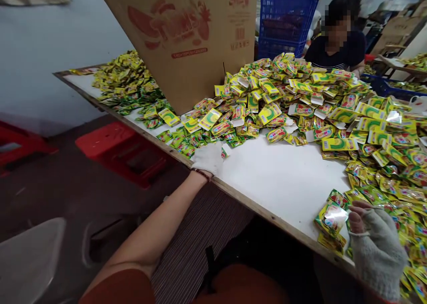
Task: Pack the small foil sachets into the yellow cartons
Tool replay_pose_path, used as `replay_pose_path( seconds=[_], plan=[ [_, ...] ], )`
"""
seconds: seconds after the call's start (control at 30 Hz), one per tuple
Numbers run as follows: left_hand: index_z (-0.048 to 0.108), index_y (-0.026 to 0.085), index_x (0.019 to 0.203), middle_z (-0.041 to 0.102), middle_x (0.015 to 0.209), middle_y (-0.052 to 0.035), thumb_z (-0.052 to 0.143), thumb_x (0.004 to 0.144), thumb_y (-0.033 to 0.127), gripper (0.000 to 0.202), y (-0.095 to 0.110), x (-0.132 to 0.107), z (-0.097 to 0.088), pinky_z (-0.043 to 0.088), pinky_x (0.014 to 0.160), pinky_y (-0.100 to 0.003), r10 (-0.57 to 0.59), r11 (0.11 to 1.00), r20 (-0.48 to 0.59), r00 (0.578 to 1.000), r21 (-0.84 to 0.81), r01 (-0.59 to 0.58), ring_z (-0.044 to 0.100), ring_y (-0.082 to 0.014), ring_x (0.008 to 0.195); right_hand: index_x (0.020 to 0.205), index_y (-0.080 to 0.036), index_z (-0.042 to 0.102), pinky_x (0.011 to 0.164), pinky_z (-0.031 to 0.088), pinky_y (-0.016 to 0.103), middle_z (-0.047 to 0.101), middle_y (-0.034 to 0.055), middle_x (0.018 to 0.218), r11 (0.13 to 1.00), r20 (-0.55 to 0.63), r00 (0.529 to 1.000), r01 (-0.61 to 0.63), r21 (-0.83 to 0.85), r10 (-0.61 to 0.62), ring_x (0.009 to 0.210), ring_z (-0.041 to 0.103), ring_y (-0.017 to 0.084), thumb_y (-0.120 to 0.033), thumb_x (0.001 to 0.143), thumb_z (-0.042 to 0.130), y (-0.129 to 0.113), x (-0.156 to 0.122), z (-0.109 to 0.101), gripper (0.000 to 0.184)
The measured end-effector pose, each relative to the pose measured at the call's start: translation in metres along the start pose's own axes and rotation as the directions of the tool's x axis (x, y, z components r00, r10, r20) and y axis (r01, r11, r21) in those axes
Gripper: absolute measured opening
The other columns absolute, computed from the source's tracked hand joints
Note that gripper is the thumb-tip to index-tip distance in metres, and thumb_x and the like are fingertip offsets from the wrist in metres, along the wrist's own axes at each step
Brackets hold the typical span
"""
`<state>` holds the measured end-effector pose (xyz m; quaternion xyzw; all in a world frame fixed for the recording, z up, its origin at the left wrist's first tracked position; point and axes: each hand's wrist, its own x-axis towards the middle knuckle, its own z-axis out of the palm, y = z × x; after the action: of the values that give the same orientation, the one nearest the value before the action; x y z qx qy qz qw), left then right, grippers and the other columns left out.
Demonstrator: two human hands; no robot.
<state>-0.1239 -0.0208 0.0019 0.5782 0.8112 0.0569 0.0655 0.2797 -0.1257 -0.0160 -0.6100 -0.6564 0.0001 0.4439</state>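
Note:
My left hand (208,158), in a white glove, rests near the table's near edge with its fingers closed on a small packet (225,150) at the rim of the pile. My right hand (373,241), in a grey fingerless glove, grips a stack of yellow-green packets (332,221) at the lower right, thumb on top. A big heap of the same yellow and green snack packets (300,99) covers the far and right side of the white table (283,175).
A tall cardboard box (187,41) stands on the table behind the pile. Another person (340,41) sits across, next to blue crates (287,23). Red plastic stools (123,150) stand on the floor at left. A grey chair (30,259) is at lower left.

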Motion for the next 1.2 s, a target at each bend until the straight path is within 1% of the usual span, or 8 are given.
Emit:
replay_pose_path(
  seconds=[0.1, 0.2, 0.33, 0.47, 0.63, 0.83, 1.0, 1.2],
  plan=[
    [0.063, 0.012, 0.099, 0.065, 0.103, -0.0206, 0.06, 0.083, 0.027, 0.022, -0.013, 0.004, 0.002, 0.044, 0.083, -0.045, 0.032, 0.999, -0.085, 0.996, 0.023, -0.03, 0.061, -0.0372, 0.101, 0.096, -0.018, 0.07, 0.092, 0.047, 0.047, 0.067, 0.0119, 0.104, 0.993, 0.08, 0.993, 0.078, 0.084, -0.085, 0.1, 0.062, 0.029, -0.043, 0.092, 0.057, -0.017, -0.008, 0.017, 0.028],
    [0.062, 0.016, 0.095, 0.066, 0.092, -0.0091, 0.06, 0.083, 0.032, 0.019, 0.004, -0.014, 0.018, 0.045, 0.077, -0.032, 0.145, 0.935, -0.166, 0.975, -0.299, -0.19, 0.061, -0.0237, 0.088, 0.103, -0.021, 0.067, 0.092, 0.05, 0.044, 0.067, 0.0095, 0.107, 0.974, 0.156, 0.979, 0.1, 0.205, -0.134, 0.101, 0.064, 0.025, -0.034, 0.092, 0.058, -0.035, -0.018, 0.044, 0.019],
    [0.056, 0.017, 0.093, 0.06, 0.082, -0.0007, 0.06, 0.083, 0.032, 0.018, 0.054, -0.06, 0.052, 0.048, 0.069, -0.026, 0.285, 0.535, -0.09, 0.954, -0.811, -0.236, 0.057, -0.0144, 0.075, 0.12, -0.022, 0.057, 0.094, 0.052, 0.042, 0.063, 0.011, 0.121, 0.905, 0.302, 0.953, -0.129, 0.406, 0.0, 0.108, 0.063, 0.023, -0.029, 0.092, 0.057, -0.053, -0.024, 0.072, 0.029],
    [0.054, 0.017, 0.114, 0.061, 0.088, -0.0011, 0.062, 0.083, 0.03, 0.035, 0.093, -0.096, 0.076, 0.052, 0.075, -0.027, 0.453, 0.235, -0.092, 0.887, -0.947, -0.218, 0.06, -0.0132, 0.08, 0.108, -0.021, 0.053, 0.081, 0.057, 0.035, 0.068, 0.0092, 0.106, 0.731, 0.433, 0.882, -0.42, 0.538, 0.188, 0.094, 0.068, 0.02, -0.033, 0.088, 0.062, -0.053, -0.018, 0.083, 0.025],
    [0.063, 0.015, 0.116, 0.066, 0.108, -0.0087, 0.063, 0.082, 0.026, 0.035, 0.101, -0.095, 0.076, 0.053, 0.087, -0.033, 0.612, 0.183, -0.091, 0.786, -0.95, -0.253, 0.062, -0.0189, 0.096, 0.109, -0.02, 0.059, 0.073, 0.055, 0.031, 0.07, 0.0063, 0.094, 0.747, 0.407, 0.884, -0.428, 0.509, 0.229, 0.085, 0.067, 0.019, -0.035, 0.085, 0.064, -0.043, -0.013, 0.077, 0.028],
    [0.068, 0.015, 0.085, 0.067, 0.088, -0.0048, 0.061, 0.085, 0.031, 0.017, 0.099, -0.078, 0.06, 0.051, 0.085, -0.032, 0.634, 0.268, -0.085, 0.769, -0.908, -0.321, 0.061, -0.0176, 0.088, 0.094, -0.02, 0.069, 0.078, 0.051, 0.032, 0.069, 0.0044, 0.087, 0.881, 0.417, 0.907, -0.239, 0.409, 0.052, 0.084, 0.064, 0.019, -0.029, 0.09, 0.055, -0.049, -0.007, 0.075, 0.017],
    [0.059, 0.015, 0.111, 0.067, 0.092, -0.0037, 0.067, 0.079, 0.033, 0.037, 0.104, -0.071, 0.06, 0.052, 0.073, -0.029, 0.637, 0.2, 0.022, 0.771, -0.97, -0.137, 0.063, -0.0158, 0.081, 0.112, -0.017, 0.058, 0.072, 0.053, 0.028, 0.067, 0.0047, 0.089, 0.767, 0.393, 0.901, -0.381, 0.517, 0.182, 0.078, 0.063, 0.017, -0.032, 0.088, 0.056, -0.052, -0.006, 0.087, 0.028],
    [0.066, 0.016, 0.076, 0.067, 0.084, -0.0052, 0.064, 0.08, 0.035, 0.02, 0.102, -0.069, 0.054, 0.049, 0.083, -0.033, 0.654, 0.21, -0.126, 0.746, -0.917, -0.339, 0.061, -0.0186, 0.086, 0.093, -0.018, 0.068, 0.069, 0.049, 0.027, 0.066, 0.0037, 0.08, 0.908, 0.39, 0.92, -0.187, 0.375, 0.029, 0.072, 0.06, 0.016, -0.036, 0.095, 0.05, -0.056, -0.002, 0.075, 0.025]
  ],
)
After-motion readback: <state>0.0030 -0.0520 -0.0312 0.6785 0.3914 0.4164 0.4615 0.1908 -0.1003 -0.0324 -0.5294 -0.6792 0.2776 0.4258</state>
